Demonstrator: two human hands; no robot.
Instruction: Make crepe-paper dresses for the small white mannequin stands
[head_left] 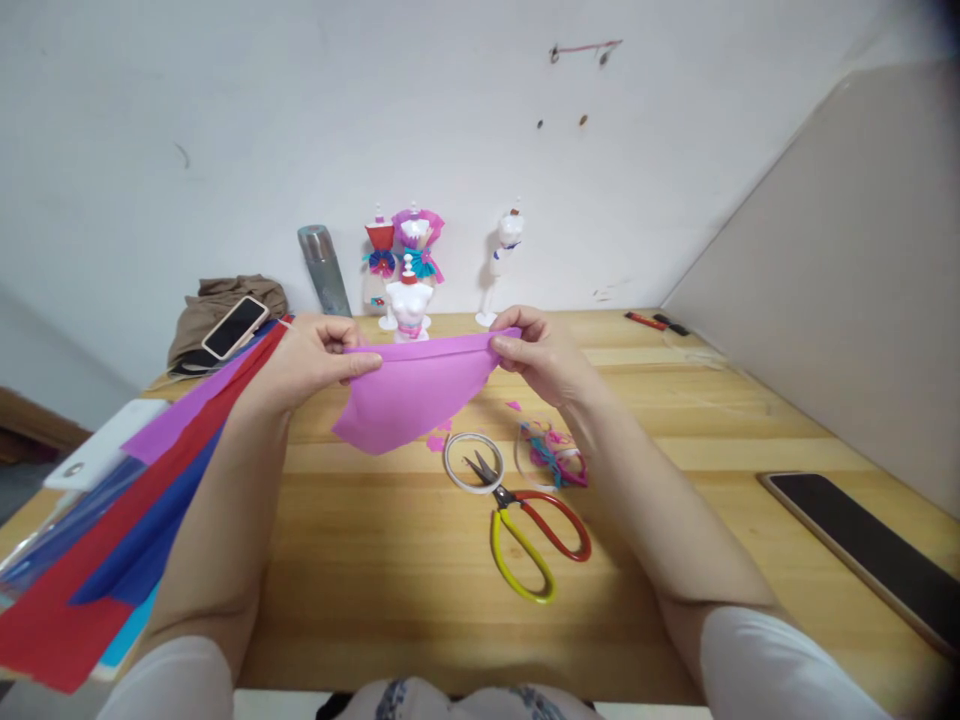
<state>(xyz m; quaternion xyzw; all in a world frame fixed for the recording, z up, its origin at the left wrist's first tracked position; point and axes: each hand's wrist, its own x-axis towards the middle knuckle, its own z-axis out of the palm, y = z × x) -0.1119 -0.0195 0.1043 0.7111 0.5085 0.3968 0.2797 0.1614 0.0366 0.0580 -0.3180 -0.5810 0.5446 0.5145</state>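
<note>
A piece of purple crepe paper (420, 395) is stretched between my two hands above the table, its top edge folded over in a narrow band. My left hand (319, 352) pinches the left end of that band, thumb on top. At the other end my right hand (540, 350) grips the corner between thumb and fingers. Below the paper lie scissors (517, 500) with one yellow and one red handle, blades slightly apart across a white tape roll (474, 463). Right behind the paper stands a small white mannequin (410, 300) with a pink band at its waist.
Dressed mini mannequins (381, 240) and a mostly white one (510, 232) stand by the wall, near a flask (324, 270). Coloured paper strips (112, 540) cover the left side. Tangled ribbons (553, 455) lie right of the scissors; a dark phone (862, 550) is far right.
</note>
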